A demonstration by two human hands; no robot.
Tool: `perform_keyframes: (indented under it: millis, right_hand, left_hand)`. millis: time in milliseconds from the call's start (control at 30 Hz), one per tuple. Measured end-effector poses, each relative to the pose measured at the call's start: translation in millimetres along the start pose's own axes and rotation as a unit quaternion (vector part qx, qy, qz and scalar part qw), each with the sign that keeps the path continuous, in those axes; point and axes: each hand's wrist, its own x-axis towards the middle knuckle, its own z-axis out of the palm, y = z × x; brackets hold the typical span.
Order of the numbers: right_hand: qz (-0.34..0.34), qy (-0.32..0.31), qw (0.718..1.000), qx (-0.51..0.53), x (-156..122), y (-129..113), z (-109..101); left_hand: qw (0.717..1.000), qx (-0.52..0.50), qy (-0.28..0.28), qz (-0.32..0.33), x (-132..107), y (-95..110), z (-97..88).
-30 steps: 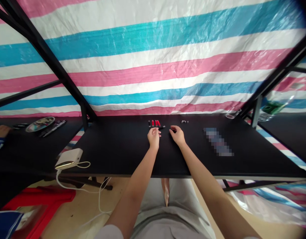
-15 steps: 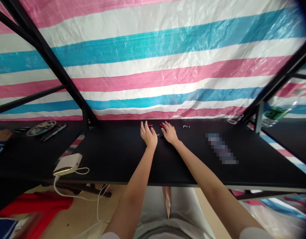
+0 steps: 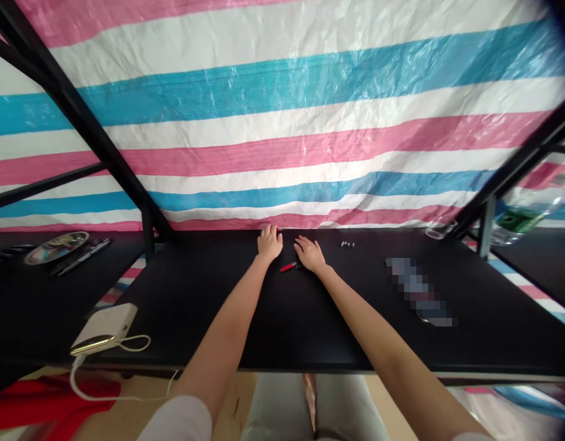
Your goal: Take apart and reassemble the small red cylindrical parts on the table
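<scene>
My left hand [image 3: 269, 243] lies near the back edge of the black table, fingers stretched forward and close together. A small red piece [image 3: 277, 229] shows beside its fingertips; the rest of that piece is hidden. To the right, my right hand [image 3: 310, 253] rests palm down with its fingers extended and slightly apart. Between the two wrists lies a red marker-like stick [image 3: 288, 267], with a dark part reaching toward my right wrist. Neither hand visibly grips anything.
Several small shiny pieces [image 3: 347, 244] lie right of my hands. Farther right are a blurred-out flat object [image 3: 418, 291] and a clear cup [image 3: 440, 228]. A white power bank [image 3: 105, 327] with a cable sits front left. Beyond it are a metal dish [image 3: 57, 247] and pens [image 3: 84, 257].
Both hands have shifted, the left one forward to the back edge with its fingers lowered. The red stick now shows between my wrists. The view has tilted slightly.
</scene>
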Motion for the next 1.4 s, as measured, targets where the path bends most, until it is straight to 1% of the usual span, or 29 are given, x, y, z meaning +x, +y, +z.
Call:
perform_keyframes:
  millis: [67, 100, 200, 333, 433, 533, 600, 700, 767, 867, 1000, 1167, 1300, 1400]
  right_hand:
    - [-0.002, 0.014, 1.0, 0.012, 0.4, 1.0, 0.8]
    - [-0.002, 0.021, 1.0, 0.016, 0.6, 1.4, 1.3]
    - [-0.002, 0.031, 0.999, 0.022, 0.8, 2.2, 2.5]
    - [-0.006, 0.036, 0.999, 0.036, 0.4, 3.4, 2.5]
    - [-0.009, 0.041, 0.998, 0.046, 0.0, 4.7, 1.9]
    - [-0.016, 0.051, 0.997, 0.055, -0.7, 5.3, 0.7]
    - [-0.02, 0.06, 0.996, 0.062, -1.5, 5.4, -0.4]
    - [-0.025, 0.071, 0.995, 0.069, -3.0, 5.3, -2.6]
    - [-0.029, 0.072, 0.995, 0.069, -4.0, 5.1, -4.0]
    - [-0.032, 0.065, 0.995, 0.071, -5.4, 4.9, -6.0]
    - [-0.032, 0.055, 0.995, 0.074, -8.1, 4.8, -9.3]
    - [-0.042, 0.053, 0.995, 0.075, -13.7, 6.0, -14.3]
    - [-0.058, 0.067, 0.993, 0.081, -18.1, 5.7, -18.1]
    - [-0.083, 0.077, 0.992, 0.059, -19.5, 0.7, -21.0]
  left_hand:
    - [0.998, 0.003, -0.054, 0.035, 24.1, -7.4, 4.9]
    - [0.997, 0.008, -0.064, 0.047, 33.8, -10.8, 8.1]
    - [0.996, 0.024, -0.027, 0.077, 50.4, -17.6, 16.6]
    - [0.996, 0.018, -0.004, 0.091, 54.9, -21.7, 18.3]
    - [0.994, -0.019, 0.002, 0.107, 54.1, -25.0, 16.1]
    - [0.989, -0.068, -0.014, 0.127, 50.0, -29.5, 14.9]
    - [0.987, -0.09, -0.031, 0.133, 45.0, -32.1, 14.1]
    - [0.984, -0.11, -0.071, 0.122, 35.2, -33.7, 11.6]
    - [0.981, -0.12, -0.098, 0.114, 27.9, -32.7, 8.4]
    - [0.976, -0.131, -0.121, 0.125, 17.7, -28.5, 2.2]
    - [0.971, -0.136, -0.13, 0.147, 8.8, -21.8, -5.5]
    - [0.973, -0.112, -0.138, 0.15, 6.9, -17.7, -10.2]
    - [0.972, -0.099, -0.131, 0.17, 8.2, -16.8, -12.2]
    - [0.968, -0.106, -0.13, 0.185, 7.7, -15.2, -15.0]
